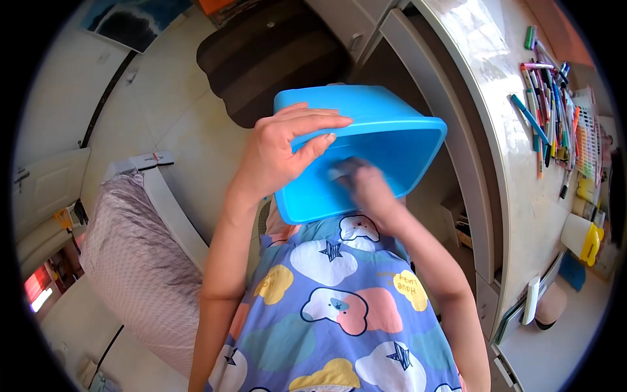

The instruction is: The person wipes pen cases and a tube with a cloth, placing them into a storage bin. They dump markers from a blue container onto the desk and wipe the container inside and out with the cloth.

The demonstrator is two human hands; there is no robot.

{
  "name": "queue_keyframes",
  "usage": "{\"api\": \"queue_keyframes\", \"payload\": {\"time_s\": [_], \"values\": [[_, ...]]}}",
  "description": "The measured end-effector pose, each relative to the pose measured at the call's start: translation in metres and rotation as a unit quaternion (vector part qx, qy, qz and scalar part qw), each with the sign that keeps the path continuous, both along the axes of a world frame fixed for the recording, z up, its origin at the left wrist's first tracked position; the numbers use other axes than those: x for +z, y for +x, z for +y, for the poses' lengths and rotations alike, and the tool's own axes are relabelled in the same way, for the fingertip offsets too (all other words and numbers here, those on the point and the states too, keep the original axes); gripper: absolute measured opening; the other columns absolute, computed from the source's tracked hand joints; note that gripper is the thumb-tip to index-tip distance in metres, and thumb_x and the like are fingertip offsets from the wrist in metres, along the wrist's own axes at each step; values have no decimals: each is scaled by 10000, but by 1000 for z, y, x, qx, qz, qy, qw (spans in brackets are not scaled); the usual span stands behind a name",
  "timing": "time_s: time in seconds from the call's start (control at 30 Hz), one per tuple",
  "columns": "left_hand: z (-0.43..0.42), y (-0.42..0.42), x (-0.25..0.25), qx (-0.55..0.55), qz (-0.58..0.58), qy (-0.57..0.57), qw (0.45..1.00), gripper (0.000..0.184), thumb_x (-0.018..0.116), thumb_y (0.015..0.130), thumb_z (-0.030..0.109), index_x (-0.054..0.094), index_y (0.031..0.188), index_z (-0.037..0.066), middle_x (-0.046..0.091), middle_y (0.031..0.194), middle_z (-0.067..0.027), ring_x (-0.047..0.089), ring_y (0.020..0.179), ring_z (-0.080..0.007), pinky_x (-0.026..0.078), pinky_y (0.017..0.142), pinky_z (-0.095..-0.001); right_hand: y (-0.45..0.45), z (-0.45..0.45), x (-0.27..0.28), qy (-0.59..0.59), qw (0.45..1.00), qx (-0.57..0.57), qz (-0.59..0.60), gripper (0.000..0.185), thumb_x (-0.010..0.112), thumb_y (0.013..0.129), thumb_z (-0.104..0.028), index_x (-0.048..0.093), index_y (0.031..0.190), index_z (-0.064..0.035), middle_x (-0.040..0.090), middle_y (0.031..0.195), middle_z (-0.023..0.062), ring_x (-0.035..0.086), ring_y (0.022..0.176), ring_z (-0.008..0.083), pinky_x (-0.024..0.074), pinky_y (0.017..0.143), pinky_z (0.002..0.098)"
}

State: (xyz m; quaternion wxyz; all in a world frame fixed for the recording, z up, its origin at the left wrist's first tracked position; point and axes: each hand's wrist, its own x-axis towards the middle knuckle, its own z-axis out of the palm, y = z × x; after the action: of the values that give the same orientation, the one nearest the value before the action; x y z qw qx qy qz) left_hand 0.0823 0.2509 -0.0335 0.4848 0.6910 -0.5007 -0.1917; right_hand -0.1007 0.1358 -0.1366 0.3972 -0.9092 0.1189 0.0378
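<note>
A bright blue plastic bin (366, 103) is tilted over my lap, its wide opening facing me. My left hand (282, 140) grips the bin's upper left rim, thumb on the inner side and fingers over the outside. Inside the bin, my right hand (373, 191) is closed on a dark greyish cloth (351, 170) near the inner wall. Motion blurs both this hand and the cloth, so the cloth's full shape is not clear.
On my right, a glossy desk (483, 85) carries a heap of pens (545, 114), a white tub with a yellow lid (581, 236) and other small items. A dark brown striped mat (274, 55) lies ahead. To my left is a bed with a pinkish cover (140, 261).
</note>
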Motion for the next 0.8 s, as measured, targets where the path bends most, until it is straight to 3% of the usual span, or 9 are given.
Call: {"api": "queue_keyframes", "payload": {"time_s": [0.03,0.13,0.2,0.33,0.43,0.47,0.63,0.73,0.8], "values": [[0,-2,0,11,28,2,1000,233,653,854,74,701,1076,24,710,1053,-113,656,1011,-206,495,903,-311,8,16,13,97,995,13,2,232,600,832,-71,664,1051,-27,638,1079,171,588,1025,363,482,901,422],[2,0,0,38,80,12,996,226,653,854,63,703,1071,23,709,1056,-112,661,978,-192,504,876,-293,7,35,48,202,975,71,-53,208,598,836,-49,669,1032,-40,640,1066,154,590,1024,351,486,901,417],[4,3,-2,45,89,8,995,222,655,855,62,704,1067,20,710,1046,-110,663,942,-184,508,858,-287,-9,13,49,160,986,38,5,192,588,841,-42,674,1012,-44,642,1067,133,590,1031,348,489,897,413],[3,2,-7,33,71,-15,997,222,660,856,71,704,1067,18,712,1018,-103,660,871,-173,512,817,-276,-36,-44,34,-44,997,-4,68,230,582,788,-25,699,982,-64,658,1101,95,594,1017,307,472,923,402],[0,6,-7,29,62,-6,998,222,659,860,77,706,1071,26,714,1009,-96,654,849,-155,510,789,-265,-27,-28,41,-67,996,46,39,234,587,756,-7,711,943,-71,658,1122,78,588,1020,280,449,950,388],[-1,7,-7,26,62,0,998,221,658,863,79,706,1073,29,715,1007,-93,653,845,-147,509,782,-260,-16,-15,53,-35,994,97,29,236,590,745,10,711,928,-78,658,1127,66,580,1025,274,432,968,385],[2,10,-9,57,117,22,991,216,655,873,90,707,1075,32,717,999,-91,639,842,-117,505,780,-251,14,38,47,116,988,95,-48,170,636,783,-58,704,936,-91,665,1084,78,589,1027,283,477,911,357],[5,14,-15,55,117,-3,992,214,653,877,95,706,1075,33,717,993,-89,639,847,-114,505,782,-248,-2,-4,35,36,995,72,-52,144,625,802,-60,699,921,-91,669,1040,88,623,967,315,513,847,389],[3,13,-16,48,109,-20,993,213,651,877,96,707,1074,34,718,989,-87,642,853,-116,505,785,-249,-12,-38,15,-71,997,10,31,199,666,797,-69,675,995,-56,672,1047,128,654,910,334,529,802,417]]}}
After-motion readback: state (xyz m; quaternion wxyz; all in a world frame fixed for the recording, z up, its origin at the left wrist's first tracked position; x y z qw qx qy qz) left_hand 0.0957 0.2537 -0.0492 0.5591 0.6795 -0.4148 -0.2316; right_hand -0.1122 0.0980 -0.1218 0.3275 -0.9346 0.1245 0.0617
